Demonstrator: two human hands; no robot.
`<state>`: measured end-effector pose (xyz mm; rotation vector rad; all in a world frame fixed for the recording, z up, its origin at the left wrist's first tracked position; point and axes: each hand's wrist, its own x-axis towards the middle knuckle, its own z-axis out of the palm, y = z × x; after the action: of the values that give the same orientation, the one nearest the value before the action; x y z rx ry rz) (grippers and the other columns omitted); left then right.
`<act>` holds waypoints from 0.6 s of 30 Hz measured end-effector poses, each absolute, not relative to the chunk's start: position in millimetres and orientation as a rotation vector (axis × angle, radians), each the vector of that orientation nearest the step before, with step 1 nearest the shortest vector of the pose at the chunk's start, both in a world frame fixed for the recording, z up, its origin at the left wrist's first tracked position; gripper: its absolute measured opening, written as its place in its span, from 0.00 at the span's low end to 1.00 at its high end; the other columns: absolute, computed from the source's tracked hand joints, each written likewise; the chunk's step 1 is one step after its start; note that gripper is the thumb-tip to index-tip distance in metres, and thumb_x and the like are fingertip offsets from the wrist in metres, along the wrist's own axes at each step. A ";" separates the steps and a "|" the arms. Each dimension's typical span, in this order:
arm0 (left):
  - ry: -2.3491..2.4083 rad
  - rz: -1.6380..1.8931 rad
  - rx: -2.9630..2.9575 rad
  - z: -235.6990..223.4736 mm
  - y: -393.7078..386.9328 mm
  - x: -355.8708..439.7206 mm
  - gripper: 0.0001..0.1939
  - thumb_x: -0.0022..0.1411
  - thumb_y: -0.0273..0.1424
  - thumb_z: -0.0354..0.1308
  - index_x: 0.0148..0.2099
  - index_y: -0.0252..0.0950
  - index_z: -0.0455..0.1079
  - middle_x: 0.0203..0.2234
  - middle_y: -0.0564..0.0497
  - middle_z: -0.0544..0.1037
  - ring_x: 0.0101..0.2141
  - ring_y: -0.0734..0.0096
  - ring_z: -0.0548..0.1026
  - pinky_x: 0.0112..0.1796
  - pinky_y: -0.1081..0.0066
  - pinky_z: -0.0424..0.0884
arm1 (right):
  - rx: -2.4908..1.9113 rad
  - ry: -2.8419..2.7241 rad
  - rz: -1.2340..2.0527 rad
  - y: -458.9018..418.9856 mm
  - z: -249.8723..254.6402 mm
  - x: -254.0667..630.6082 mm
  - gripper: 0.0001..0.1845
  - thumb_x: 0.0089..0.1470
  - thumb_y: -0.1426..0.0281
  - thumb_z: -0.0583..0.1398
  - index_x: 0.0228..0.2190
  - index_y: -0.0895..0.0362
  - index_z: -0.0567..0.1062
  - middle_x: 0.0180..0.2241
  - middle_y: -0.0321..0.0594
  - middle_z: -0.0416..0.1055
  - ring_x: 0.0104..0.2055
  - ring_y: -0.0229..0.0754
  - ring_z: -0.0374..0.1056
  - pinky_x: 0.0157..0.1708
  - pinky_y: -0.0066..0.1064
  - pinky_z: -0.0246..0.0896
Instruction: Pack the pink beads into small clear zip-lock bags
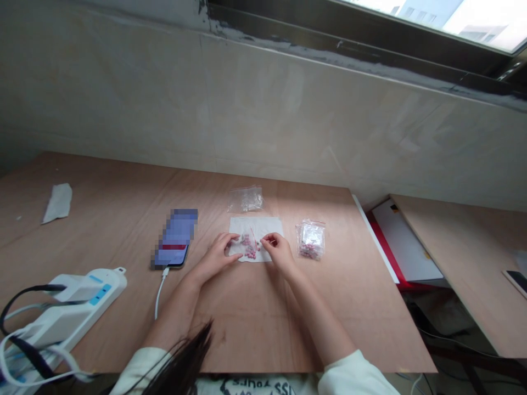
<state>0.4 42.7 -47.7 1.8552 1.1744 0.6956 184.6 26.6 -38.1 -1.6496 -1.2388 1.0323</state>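
Note:
A white sheet of paper or tissue (269,225) lies on the wooden table, with a small heap of pink beads (250,252) in its middle. My left hand (216,255) rests at the left edge of the sheet, thumb and index finger spread apart beside the beads. On the right side of the sheet, my right hand (280,253) has thumb and index finger pinched together close to the heap. Whatever may be between those fingertips is too small to make out. Just right of this hand sits a stack of small clear bags (310,238) with pink beads inside.
Behind the sheet lies a clear zip bag (250,198) with clear contents. A phone (175,238) on a white charging cable (160,291) is to the left. A power strip (94,296) with plugs occupies the front left, a crumpled tissue (58,203) the far left.

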 end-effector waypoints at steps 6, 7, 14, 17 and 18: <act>1.166 0.714 1.842 -49.9 44.4 0.9 0.20 0.48 0.32 0.57 0.45 0.37 0.60 0.39 0.49 0.65 0.41 0.67 0.65 0.41 0.68 0.63 | -1.572 -1.332 1.048 32.6 -21.0 172.5 0.04 0.40 0.71 0.56 0.22 0.58 0.69 0.23 0.36 0.66 0.25 0.35 0.58 0.28 0.27 0.54; 1.164 0.713 1.829 -49.3 44.6 0.9 0.20 0.48 0.31 0.56 0.45 0.37 0.60 0.39 0.48 0.65 0.41 0.67 0.65 0.41 0.68 0.63 | -1.577 -1.354 1.055 34.4 -19.5 170.6 0.03 0.39 0.71 0.56 0.22 0.58 0.69 0.24 0.36 0.66 0.25 0.35 0.58 0.28 0.27 0.54; 1.163 0.721 1.813 -46.6 45.2 -0.3 0.20 0.48 0.31 0.57 0.44 0.36 0.60 0.39 0.48 0.66 0.40 0.67 0.66 0.41 0.67 0.63 | -1.600 -1.420 0.989 33.0 -24.4 175.1 0.07 0.42 0.71 0.55 0.27 0.58 0.70 0.28 0.38 0.67 0.28 0.37 0.60 0.31 0.29 0.56; 1.168 0.728 1.809 -46.7 43.5 -0.8 0.20 0.47 0.32 0.57 0.45 0.37 0.60 0.39 0.49 0.66 0.41 0.67 0.66 0.41 0.67 0.63 | -1.735 -1.428 0.886 24.2 -36.8 179.4 0.05 0.40 0.73 0.56 0.25 0.59 0.68 0.28 0.40 0.65 0.30 0.38 0.60 0.32 0.30 0.56; 1.169 0.730 1.804 -46.6 42.7 -0.8 0.20 0.47 0.32 0.57 0.45 0.37 0.60 0.39 0.49 0.66 0.40 0.67 0.66 0.41 0.68 0.63 | -1.760 -1.456 0.861 21.1 -41.6 179.9 0.05 0.39 0.74 0.57 0.25 0.59 0.68 0.28 0.40 0.65 0.31 0.39 0.60 0.33 0.31 0.56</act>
<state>-0.8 42.7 -46.6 1.8043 1.1695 0.7297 179.9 21.1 -41.6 -1.7602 -1.4557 0.8615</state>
